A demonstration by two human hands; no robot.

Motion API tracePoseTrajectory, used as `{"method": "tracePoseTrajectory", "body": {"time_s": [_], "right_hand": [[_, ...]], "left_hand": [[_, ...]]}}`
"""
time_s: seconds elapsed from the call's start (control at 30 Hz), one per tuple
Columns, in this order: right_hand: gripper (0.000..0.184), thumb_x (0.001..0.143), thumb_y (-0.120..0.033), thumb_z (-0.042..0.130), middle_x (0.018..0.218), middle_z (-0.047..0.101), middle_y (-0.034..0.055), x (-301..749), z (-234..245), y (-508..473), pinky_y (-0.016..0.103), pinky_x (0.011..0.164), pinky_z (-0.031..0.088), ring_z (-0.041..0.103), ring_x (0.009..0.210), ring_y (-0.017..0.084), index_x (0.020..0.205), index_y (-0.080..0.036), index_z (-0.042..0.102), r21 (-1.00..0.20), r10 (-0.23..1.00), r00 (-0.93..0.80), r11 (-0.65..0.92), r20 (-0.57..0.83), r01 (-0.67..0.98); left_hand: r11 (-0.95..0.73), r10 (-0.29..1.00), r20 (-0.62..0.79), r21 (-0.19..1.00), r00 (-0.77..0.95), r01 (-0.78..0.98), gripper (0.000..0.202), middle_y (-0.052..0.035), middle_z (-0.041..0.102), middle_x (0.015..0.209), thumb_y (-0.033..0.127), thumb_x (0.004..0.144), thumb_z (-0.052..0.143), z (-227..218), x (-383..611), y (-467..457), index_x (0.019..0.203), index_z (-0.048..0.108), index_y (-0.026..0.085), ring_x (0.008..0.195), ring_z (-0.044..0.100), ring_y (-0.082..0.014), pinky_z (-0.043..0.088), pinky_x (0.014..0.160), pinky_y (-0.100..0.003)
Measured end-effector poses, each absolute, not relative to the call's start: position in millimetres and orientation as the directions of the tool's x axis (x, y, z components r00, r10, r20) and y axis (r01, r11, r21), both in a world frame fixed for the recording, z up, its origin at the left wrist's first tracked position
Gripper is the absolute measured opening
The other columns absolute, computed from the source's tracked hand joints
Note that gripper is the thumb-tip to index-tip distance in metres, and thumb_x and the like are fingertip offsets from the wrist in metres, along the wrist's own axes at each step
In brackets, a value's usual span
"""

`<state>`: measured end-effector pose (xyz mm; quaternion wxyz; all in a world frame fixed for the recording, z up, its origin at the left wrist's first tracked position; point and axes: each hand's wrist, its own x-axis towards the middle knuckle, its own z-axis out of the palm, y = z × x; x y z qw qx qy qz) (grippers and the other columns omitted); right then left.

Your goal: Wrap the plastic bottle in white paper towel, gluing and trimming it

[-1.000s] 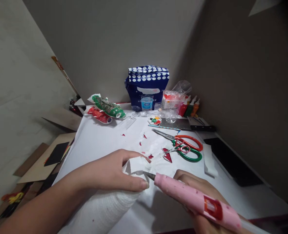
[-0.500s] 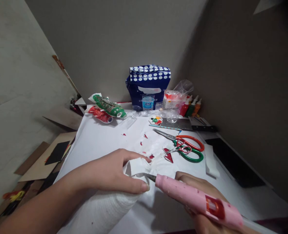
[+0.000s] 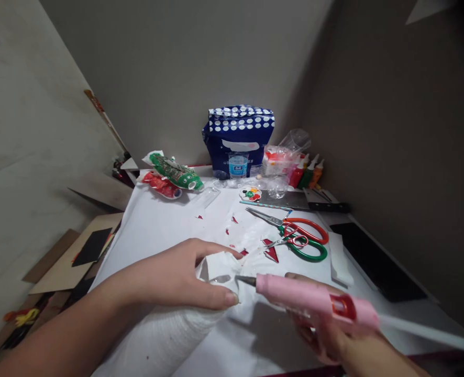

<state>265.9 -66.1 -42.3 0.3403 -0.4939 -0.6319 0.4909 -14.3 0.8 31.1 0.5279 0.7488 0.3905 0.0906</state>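
Note:
My left hand [image 3: 180, 275] is wrapped round the upper end of a white paper-covered bottle [image 3: 169, 330] that lies on the white table [image 3: 157, 225], thumb and fingers pinching the loose tissue at its neck. My right hand [image 3: 326, 335] grips a pink glue gun [image 3: 314, 299] held nearly level. Its dark nozzle touches the tissue just right of my left thumb. A clear glue stick pokes out of the gun's back toward the right.
Red-handled scissors [image 3: 306, 229] and green-handled scissors [image 3: 300, 246] lie ahead, among red paper scraps [image 3: 270, 253]. Further back: painted green and red bottles [image 3: 173, 175], a blue dotted bag [image 3: 238, 133], a water bottle, paint tubes [image 3: 306, 173], a palette. A dark tablet [image 3: 373, 259] lies right.
The glue gun has swung from a slant to nearly level, its back end rising and moving right. The nozzle stays at the tissue. My left hand has barely moved.

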Motion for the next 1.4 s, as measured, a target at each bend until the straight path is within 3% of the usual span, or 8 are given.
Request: {"method": "tracePoseTrajectory", "body": {"time_s": [0.13,0.3,0.47,0.6,0.67,0.77,0.9,1.4], "right_hand": [[0.071,0.081,-0.081,0.032,0.064,0.063,0.0064,263,-56,-50,0.030,0.050,0.048,0.059,0.055,0.020,0.076,-0.019,0.066,-0.938,0.943,-0.159,-0.250,-0.292,0.240],[0.067,0.087,-0.074,0.033,0.056,0.057,0.0027,267,-62,-36,0.024,0.045,0.037,0.050,0.045,0.013,0.068,-0.017,0.061,-0.860,0.806,-0.320,-0.409,-0.497,0.307],[0.066,0.090,-0.071,0.030,0.055,0.059,0.0035,268,-52,-33,0.025,0.048,0.036,0.048,0.046,0.014,0.064,-0.018,0.058,-0.756,0.843,-0.281,-0.205,-0.460,0.621],[0.062,0.095,-0.054,0.034,0.052,0.063,0.0089,267,-37,-26,0.029,0.054,0.038,0.057,0.050,0.019,0.049,-0.019,0.056,-0.455,0.885,-0.220,0.010,-0.410,0.890],[0.055,0.094,-0.045,0.041,0.053,0.064,0.0102,267,-29,-27,0.030,0.053,0.038,0.058,0.048,0.019,0.049,-0.019,0.055,-0.329,0.922,-0.200,0.087,-0.331,0.941],[0.029,0.092,-0.033,0.051,0.061,0.066,0.0070,260,-17,-37,0.028,0.051,0.042,0.061,0.053,0.019,0.069,-0.019,0.062,-0.398,0.936,-0.351,0.329,0.019,0.856],[0.021,0.088,-0.009,0.056,0.095,0.067,0.0076,229,1,-47,0.026,0.070,0.050,0.063,0.084,0.017,0.106,-0.018,0.060,-0.428,0.624,-0.474,0.777,0.621,0.462],[0.016,0.084,0.002,0.054,0.089,0.061,0.0099,201,3,-36,0.030,0.064,0.045,0.051,0.075,0.016,0.091,-0.008,0.065,-0.372,0.456,-0.491,0.890,0.742,0.263]], "left_hand": [[-0.170,0.689,-0.235,0.867,0.685,0.469,0.053,0.0005,0.070,0.116,0.036,0.079,0.071,35,-14,1,0.130,0.060,0.027,0.108,0.061,-0.0241,0.047,0.088,-0.027],[-0.178,0.731,-0.261,0.819,0.631,0.545,0.053,-0.0009,0.068,0.123,0.038,0.074,0.074,37,-13,0,0.124,0.064,0.024,0.110,0.061,-0.0279,0.049,0.082,-0.026],[-0.169,0.745,-0.284,0.794,0.604,0.583,0.058,0.0006,0.066,0.127,0.037,0.072,0.075,39,-12,-1,0.127,0.062,0.026,0.116,0.058,-0.0276,0.045,0.095,-0.030],[-0.127,0.747,-0.317,0.795,0.585,0.593,0.057,0.0026,0.067,0.125,0.034,0.070,0.076,42,-9,-2,0.124,0.063,0.026,0.116,0.058,-0.0253,0.042,0.099,-0.030],[-0.119,0.733,-0.325,0.804,0.598,0.583,0.054,0.0023,0.068,0.120,0.035,0.070,0.074,42,-8,-3,0.123,0.064,0.026,0.111,0.060,-0.0252,0.045,0.094,-0.029],[-0.130,0.713,-0.325,0.809,0.621,0.573,0.050,0.0014,0.070,0.113,0.038,0.072,0.073,41,-8,-4,0.120,0.064,0.025,0.104,0.062,-0.0244,0.047,0.089,-0.030],[-0.143,0.689,-0.313,0.826,0.654,0.546,0.038,0.0004,0.070,0.107,0.036,0.073,0.072,41,-6,-4,0.107,0.067,0.023,0.099,0.063,-0.0237,0.047,0.083,-0.029],[-0.137,0.714,-0.310,0.817,0.627,0.560,0.034,0.0016,0.069,0.087,0.037,0.069,0.073,40,-4,-5,0.100,0.069,0.021,0.084,0.062,-0.0210,0.047,0.073,-0.027]]}}
